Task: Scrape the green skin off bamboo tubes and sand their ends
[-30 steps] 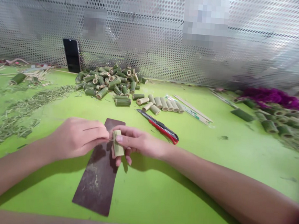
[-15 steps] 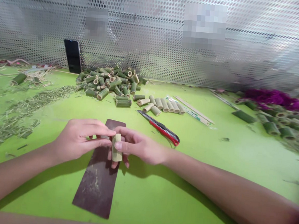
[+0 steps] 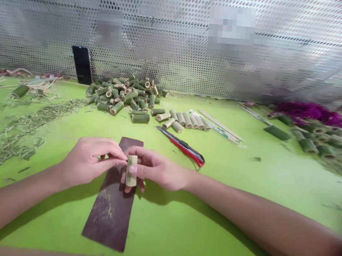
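Note:
My right hand grips a short pale peeled bamboo tube, held upright above a dark brown sheet of sandpaper that lies on the green table. My left hand is closed in a pinch, its thumb and forefinger pressed against the tube's upper left edge. Whether a thin strip sits between those fingertips is too small to make out.
A red and black utility knife lies just right of my hands. Behind it is a pile of green bamboo pieces and a row of peeled ones. A black phone leans on the perforated wall. Shavings cover the left; purple fibre and more bamboo lie right.
The tube has been turned from tilted to upright in my right hand. My left fingers shifted from pulling at its side to pinching near its top edge.

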### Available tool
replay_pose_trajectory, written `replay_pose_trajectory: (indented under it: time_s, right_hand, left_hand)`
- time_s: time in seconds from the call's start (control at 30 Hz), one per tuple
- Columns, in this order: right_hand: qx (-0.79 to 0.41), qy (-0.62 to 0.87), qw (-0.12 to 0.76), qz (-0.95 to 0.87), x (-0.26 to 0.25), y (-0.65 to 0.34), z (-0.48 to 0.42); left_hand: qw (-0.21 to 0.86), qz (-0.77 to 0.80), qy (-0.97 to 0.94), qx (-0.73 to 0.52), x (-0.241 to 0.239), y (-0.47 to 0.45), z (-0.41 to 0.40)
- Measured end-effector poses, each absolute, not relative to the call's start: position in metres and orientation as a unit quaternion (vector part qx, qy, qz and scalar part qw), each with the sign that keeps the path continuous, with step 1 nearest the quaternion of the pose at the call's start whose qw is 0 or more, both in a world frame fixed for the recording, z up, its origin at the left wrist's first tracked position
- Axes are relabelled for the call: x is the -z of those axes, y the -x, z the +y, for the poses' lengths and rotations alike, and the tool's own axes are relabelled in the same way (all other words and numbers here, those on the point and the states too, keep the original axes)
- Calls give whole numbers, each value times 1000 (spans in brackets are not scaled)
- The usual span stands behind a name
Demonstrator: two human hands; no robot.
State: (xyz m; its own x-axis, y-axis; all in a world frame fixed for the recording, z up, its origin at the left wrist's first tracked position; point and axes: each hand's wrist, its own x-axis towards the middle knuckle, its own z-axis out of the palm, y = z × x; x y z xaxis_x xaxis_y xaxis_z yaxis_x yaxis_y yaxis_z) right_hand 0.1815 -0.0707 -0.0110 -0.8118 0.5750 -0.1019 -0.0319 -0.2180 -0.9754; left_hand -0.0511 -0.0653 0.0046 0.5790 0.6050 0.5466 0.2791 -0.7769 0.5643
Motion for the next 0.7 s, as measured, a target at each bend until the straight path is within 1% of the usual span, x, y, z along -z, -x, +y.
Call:
replay_pose_trajectory:
  time_s: [0.2, 0.3, 0.4, 0.53, 0.7]
  right_hand:
    - [-739, 237, 196, -599, 10, -182, -71]
    - [-736, 240, 193, -602, 10, -182, -72]
    - [-716, 256, 207, -615, 10, -180, -74]
    - [-634, 290, 239, -676, 12, -179, -78]
    - [-502, 330, 240, -763, 7, -178, -81]
  left_hand:
    - [280, 305, -854, -316, -7, 51, -65]
    - [301, 322, -839, -318, -6, 51, -64]
    - [299, 340, -831, -323, -6, 52, -64]
    - [331, 369, -820, -287, -7, 53, -63]
    - [403, 404, -775, -270, -6, 51, -65]
